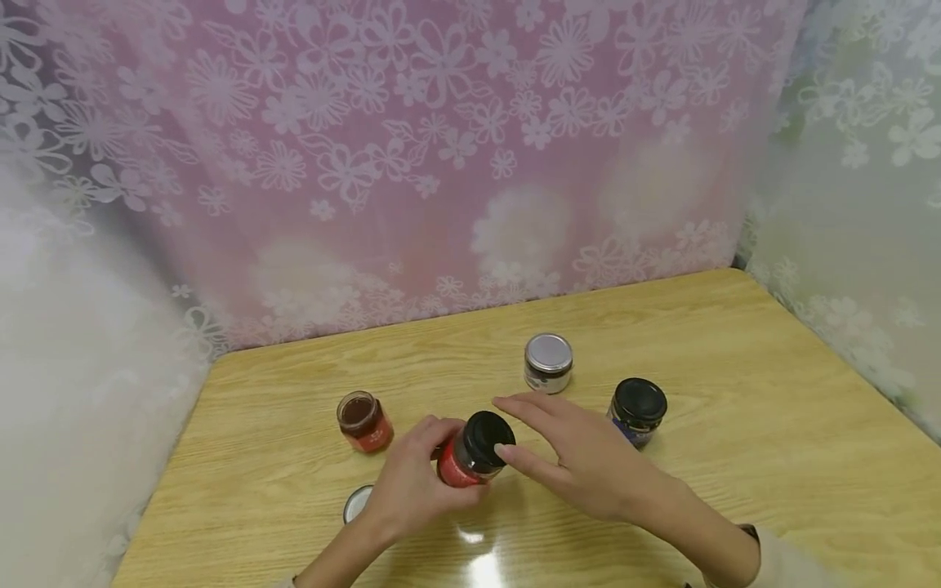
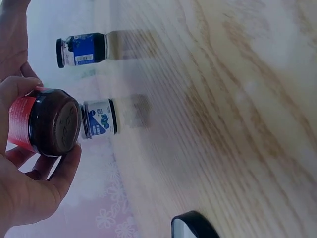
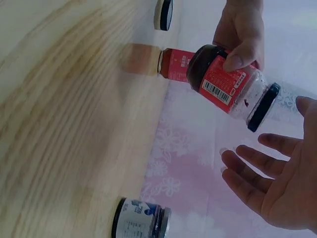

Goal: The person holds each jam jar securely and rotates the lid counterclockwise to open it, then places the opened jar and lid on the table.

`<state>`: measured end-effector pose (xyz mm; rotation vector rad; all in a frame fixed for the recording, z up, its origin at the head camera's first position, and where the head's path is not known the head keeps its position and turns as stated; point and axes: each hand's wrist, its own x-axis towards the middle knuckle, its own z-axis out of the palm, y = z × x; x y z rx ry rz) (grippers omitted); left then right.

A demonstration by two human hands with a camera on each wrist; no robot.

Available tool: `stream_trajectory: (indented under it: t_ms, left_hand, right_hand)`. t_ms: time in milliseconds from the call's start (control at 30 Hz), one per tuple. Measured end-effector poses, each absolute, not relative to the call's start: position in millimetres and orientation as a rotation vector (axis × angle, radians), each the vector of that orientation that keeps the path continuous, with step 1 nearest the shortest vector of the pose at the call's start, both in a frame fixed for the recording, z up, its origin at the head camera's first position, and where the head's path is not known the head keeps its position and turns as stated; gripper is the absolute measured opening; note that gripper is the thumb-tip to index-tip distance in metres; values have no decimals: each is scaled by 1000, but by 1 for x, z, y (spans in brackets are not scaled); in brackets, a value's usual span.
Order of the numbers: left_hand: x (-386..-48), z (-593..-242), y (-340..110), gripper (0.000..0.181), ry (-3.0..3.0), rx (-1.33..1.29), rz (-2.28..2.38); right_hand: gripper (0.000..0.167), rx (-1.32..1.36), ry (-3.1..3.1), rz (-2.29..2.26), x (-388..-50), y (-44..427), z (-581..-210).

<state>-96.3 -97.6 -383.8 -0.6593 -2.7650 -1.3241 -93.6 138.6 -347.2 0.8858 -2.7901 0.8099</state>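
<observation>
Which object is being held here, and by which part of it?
The left hand holds a cylindrical, red-labelled, black-lidded glass jar by its labelled body; the right hand holds nothing.

2 forearms (image 1: 689,516) angle inward; left fingers (image 1: 439,429) curled gripping, right fingers (image 1: 531,410) extended, parted.

Glossy wood-grain table (image 1: 742,367), smooth glass jar (image 3: 232,85)

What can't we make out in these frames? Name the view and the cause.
- Loose lid: partly hidden by the left hand and wrist in the head view; cut off by the bottom edge in the left wrist view.
- Open jar: upper part hidden behind the held jar, right wrist view.
- Silver-lidded jar: cut off by the bottom edge, right wrist view.
- Held jar's fine print: too small, right wrist view.
</observation>
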Motion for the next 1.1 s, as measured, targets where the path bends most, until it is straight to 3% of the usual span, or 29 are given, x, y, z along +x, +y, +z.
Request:
stream_trajectory:
  t_ms: [467, 1100]
  left_hand:
    - [-89, -386, -92, 49, -2831, -717, -1081]
    - [-87, -383, -92, 45, -2762, -842, -1221]
  right_hand:
    - [56, 787, -2772, 524, -89, 118, -366]
    - [29, 862, -2522, 1020, -91, 115, -372]
